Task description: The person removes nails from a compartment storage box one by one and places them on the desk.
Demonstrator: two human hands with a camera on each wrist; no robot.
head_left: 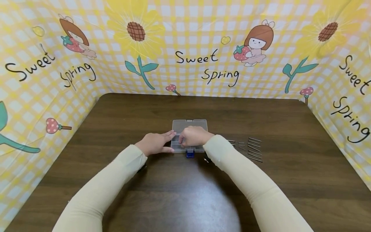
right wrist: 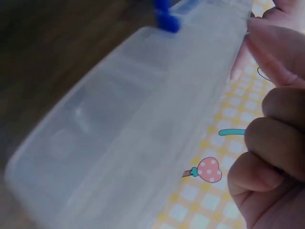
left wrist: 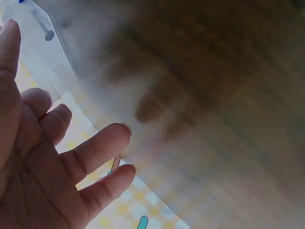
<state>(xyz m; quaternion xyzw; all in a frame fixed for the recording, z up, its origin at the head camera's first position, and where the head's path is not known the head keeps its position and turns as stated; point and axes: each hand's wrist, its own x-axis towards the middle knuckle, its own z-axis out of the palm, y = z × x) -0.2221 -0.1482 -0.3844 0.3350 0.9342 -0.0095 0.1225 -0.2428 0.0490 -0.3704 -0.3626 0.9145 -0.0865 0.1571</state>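
A clear plastic compartment box [head_left: 189,125] stands on the table with its lid raised toward the back. My left hand [head_left: 155,143] rests at the box's left side, its fingers extended and their tips at the edge. Over the left compartments is my right hand [head_left: 193,136], its fingers curled and pointing down into the box. Its fingertips are partly hidden, and I cannot tell whether they pinch anything. In the left wrist view a nail [left wrist: 49,36] with a round head shows through the clear plastic. A blue latch [head_left: 189,154] hangs at the box's front.
Right of the box, several long nails [head_left: 255,149] lie in a column on the brown table [head_left: 162,199]. Shorter, thinner nails [head_left: 241,145] lie beside them, and other nails [head_left: 231,140] are partly covered by the right sleeve. A patterned yellow cloth [head_left: 191,42] encloses the back and sides.
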